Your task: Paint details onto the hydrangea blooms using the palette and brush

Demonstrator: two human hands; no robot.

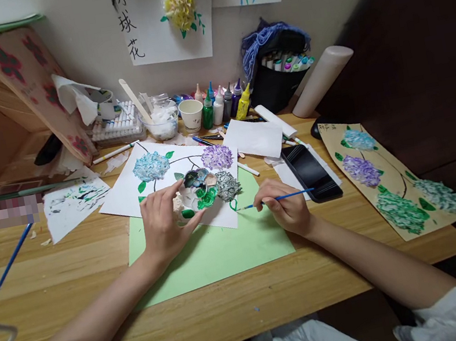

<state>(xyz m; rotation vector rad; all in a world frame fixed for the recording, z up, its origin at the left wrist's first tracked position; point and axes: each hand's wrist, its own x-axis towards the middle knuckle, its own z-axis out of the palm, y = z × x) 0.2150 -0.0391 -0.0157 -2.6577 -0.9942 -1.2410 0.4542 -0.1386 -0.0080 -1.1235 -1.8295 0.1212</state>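
Note:
My left hand [162, 217] grips a small round paint palette [191, 200] between thumb and fingers, its wells smeared with green, black, white and peach paint. The palette hovers over a white sheet [122, 195] with textured flowers: a blue one [151, 166], a purple one [217, 157] and a grey one [228, 186]. My right hand [284, 207] pinches a thin blue paintbrush [289, 195]. Its tip meets a green leaf outline [233, 205] below the grey flower. Part of the sheet is hidden behind the palette and my left hand.
Beneath the sheet lies light green paper [209, 262]. A black phone [311, 172] and a tan painted sheet [389, 183] lie to the right. Paint bottles [225, 103], a paper cup [192, 115] and a plastic bowl [161, 124] stand behind. Another brush [14, 256] lies left.

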